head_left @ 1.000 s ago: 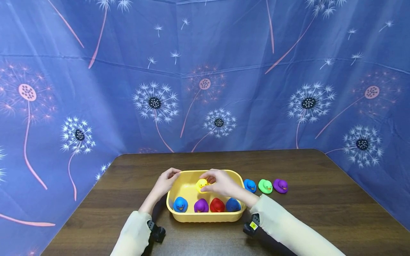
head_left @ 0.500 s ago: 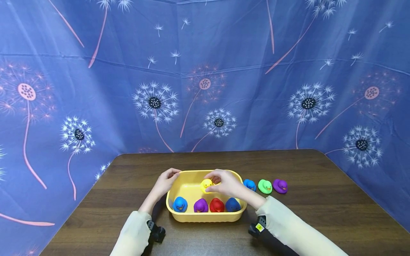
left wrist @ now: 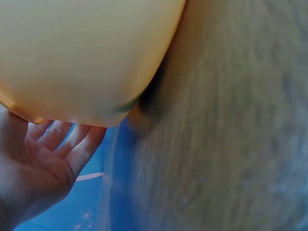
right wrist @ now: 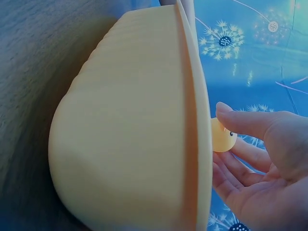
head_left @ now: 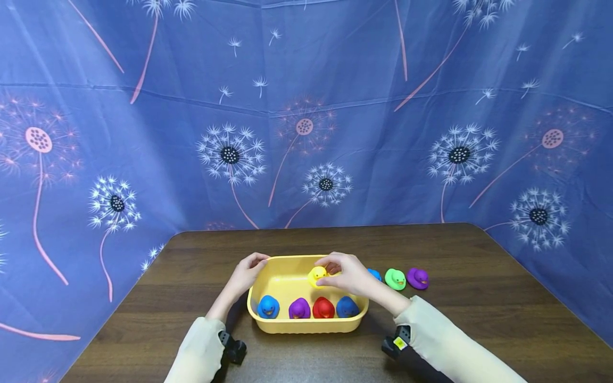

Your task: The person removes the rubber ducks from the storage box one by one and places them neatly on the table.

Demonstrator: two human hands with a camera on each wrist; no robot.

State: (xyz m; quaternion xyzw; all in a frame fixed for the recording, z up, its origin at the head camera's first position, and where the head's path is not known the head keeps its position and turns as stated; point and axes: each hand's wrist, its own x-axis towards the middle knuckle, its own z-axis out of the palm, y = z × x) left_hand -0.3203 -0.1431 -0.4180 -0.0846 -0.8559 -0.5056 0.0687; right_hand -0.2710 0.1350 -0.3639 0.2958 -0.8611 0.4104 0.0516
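A yellow rubber duck [head_left: 317,276] is held between the thumb and fingers of my right hand [head_left: 348,274], over the back right part of a yellow plastic basin [head_left: 308,325]. In the right wrist view the duck [right wrist: 224,136] shows partly beyond the basin's rim. My left hand [head_left: 246,274] grips the basin's back left corner; in the left wrist view its fingers [left wrist: 79,147] lie behind the wall. Along the basin's near side sit a blue duck [head_left: 268,307], a purple duck [head_left: 299,308], a red duck [head_left: 323,307] and a darker blue duck [head_left: 347,307].
Right of the basin, on the brown wooden table [head_left: 460,319], stand a green duck [head_left: 395,279], a purple duck [head_left: 418,278] and a blue duck [head_left: 375,274] partly hidden by my right hand. A blue dandelion-print cloth [head_left: 383,133] hangs behind the table.
My right hand has moved to the right with the yellow duck, from the basin's middle toward its right side. The left hand stays on the corner.
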